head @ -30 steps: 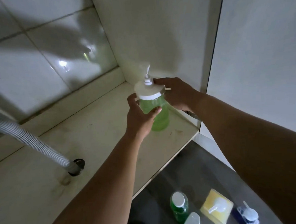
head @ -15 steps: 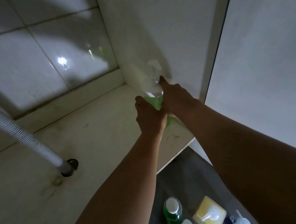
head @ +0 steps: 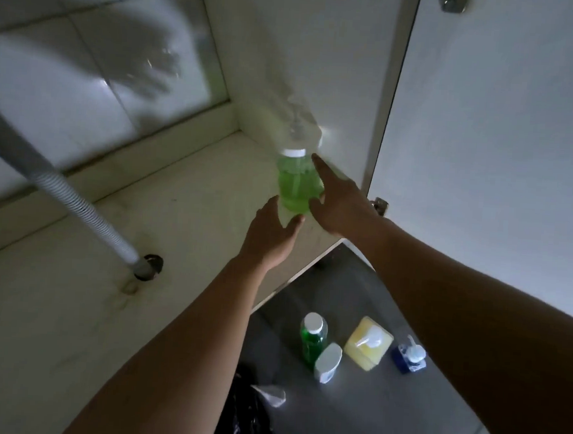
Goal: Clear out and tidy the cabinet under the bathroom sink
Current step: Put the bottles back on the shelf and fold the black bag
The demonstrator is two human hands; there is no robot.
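A pump bottle of green liquid (head: 295,184) with a white cap stands upright on the cabinet floor (head: 185,204), close to the right side wall. My left hand (head: 271,231) is just in front of the bottle's base with its fingers spread and relaxed, holding nothing. My right hand (head: 341,205) is at the bottle's right side. Its straight index finger lies along the bottle up to the cap and its thumb is by the lower body. The pump head is blurred against the wall.
A grey corrugated drain hose (head: 78,200) runs down into a hole in the cabinet floor at left. Outside on the dark floor stand a green bottle (head: 313,336), a white bottle (head: 328,362), a yellow dispenser (head: 368,342) and a blue pump bottle (head: 409,355). A black bag (head: 249,419) lies near the bottom edge. The open door (head: 483,161) is at right.
Both hands carried the green pump bottle deeper toward the right wall and set it down. The left hand's grip has come off and the right hand's fingers have straightened.
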